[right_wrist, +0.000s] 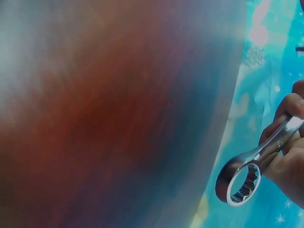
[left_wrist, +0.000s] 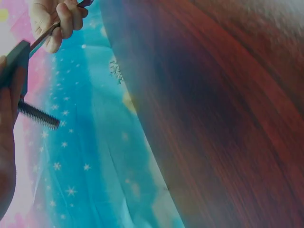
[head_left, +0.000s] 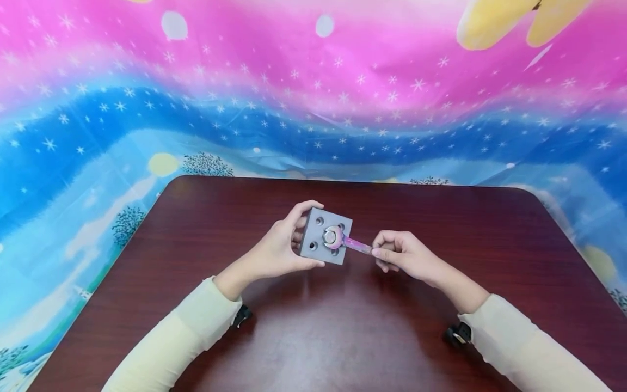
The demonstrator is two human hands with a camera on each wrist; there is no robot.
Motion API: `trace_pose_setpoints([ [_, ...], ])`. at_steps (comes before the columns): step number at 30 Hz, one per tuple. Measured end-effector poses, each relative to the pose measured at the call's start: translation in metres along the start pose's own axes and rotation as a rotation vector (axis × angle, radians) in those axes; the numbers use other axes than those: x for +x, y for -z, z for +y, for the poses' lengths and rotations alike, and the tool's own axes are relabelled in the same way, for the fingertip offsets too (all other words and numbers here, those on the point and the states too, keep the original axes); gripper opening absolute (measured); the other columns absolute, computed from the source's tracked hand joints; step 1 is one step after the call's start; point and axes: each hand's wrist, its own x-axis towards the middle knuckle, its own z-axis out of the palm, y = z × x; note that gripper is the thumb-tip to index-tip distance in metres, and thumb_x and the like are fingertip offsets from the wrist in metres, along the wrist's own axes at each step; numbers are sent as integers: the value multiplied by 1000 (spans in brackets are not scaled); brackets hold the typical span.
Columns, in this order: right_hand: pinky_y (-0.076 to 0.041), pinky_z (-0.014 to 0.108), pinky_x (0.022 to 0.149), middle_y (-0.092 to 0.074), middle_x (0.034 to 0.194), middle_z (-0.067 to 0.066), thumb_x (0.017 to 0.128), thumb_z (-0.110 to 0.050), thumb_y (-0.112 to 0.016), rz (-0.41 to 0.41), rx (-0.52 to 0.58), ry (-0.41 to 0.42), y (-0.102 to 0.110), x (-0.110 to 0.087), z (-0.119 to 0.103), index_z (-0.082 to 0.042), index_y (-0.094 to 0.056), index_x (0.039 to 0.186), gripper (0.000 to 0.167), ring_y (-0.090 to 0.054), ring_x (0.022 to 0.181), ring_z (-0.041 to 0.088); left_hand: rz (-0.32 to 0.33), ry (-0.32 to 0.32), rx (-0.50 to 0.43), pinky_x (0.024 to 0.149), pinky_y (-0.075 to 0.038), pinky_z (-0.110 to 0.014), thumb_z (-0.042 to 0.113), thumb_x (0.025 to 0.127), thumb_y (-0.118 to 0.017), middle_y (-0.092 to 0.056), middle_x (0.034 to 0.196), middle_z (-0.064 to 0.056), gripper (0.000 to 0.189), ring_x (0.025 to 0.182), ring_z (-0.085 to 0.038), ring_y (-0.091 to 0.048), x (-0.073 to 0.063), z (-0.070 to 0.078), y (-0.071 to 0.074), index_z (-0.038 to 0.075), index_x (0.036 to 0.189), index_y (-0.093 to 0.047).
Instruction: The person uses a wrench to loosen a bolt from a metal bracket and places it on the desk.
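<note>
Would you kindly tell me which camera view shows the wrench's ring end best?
The right wrist view: the ring end appears large, its notched inside visible. In the head view, the right hand hides it; the left wrist view catches only a sliver at top.

Screened-off tabletop work spot; bldg. type I can't tell. Evid.: one dk. red-brown wood-look table (head_left: 490,234) before me, pink/blue snowflake-print cloth backdrop (head_left: 274,81) w/ folds behind.

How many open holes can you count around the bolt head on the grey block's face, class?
4 on the grey block: upper-left hole, upper-right hole, lower-left hole and lower-right hole. The wrench may hide part of the right-hand two.
</note>
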Motion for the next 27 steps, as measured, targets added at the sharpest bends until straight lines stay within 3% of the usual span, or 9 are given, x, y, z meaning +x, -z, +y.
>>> trace_pose_setpoints([
  [10, -35, 27, 46, -58, 62, 10, 96, -4, -61, -86, -131, 91, 20, 13, -4, 6, -60, 91, 11, -39, 49, 12, -259, 32, 12, 79, -59, -30, 6, 73, -87, -69, 119, -4, 94, 86, -13, -71, 3, 5, 16, 24, 146, -30],
  [16, -43, 27, 55, -58, 62, 9, 95, -3, -62, -140, -175, 136, 24, 19, -6, 2, -62, 90, 7, -52, 56, 25, -396, 31, -24, 83, -59, -32, 3, 73, -86, -66, 121, -4, 93, 90, -13, -71, 7, 4, 20, 19, 145, -30],
  [23, -46, 26, 59, -59, 61, 4, 94, -5, -64, -168, -224, 131, 28, 21, -8, -6, -65, 90, 5, -56, 59, 24, -486, 42, -50, 83, -59, -32, 3, 73, -86, -66, 120, -5, 92, 92, -14, -70, 9, 2, 18, 20, 144, -30],
  [27, -47, 27, 61, -60, 62, 1, 95, -8, -65, -162, -252, 127, 32, 21, -8, -8, -65, 90, 4, -57, 60, 25, -494, 37, -57, 84, -59, -32, 3, 73, -86, -66, 120, -5, 92, 92, -13, -70, 11, 0, 16, 20, 144, -30],
])
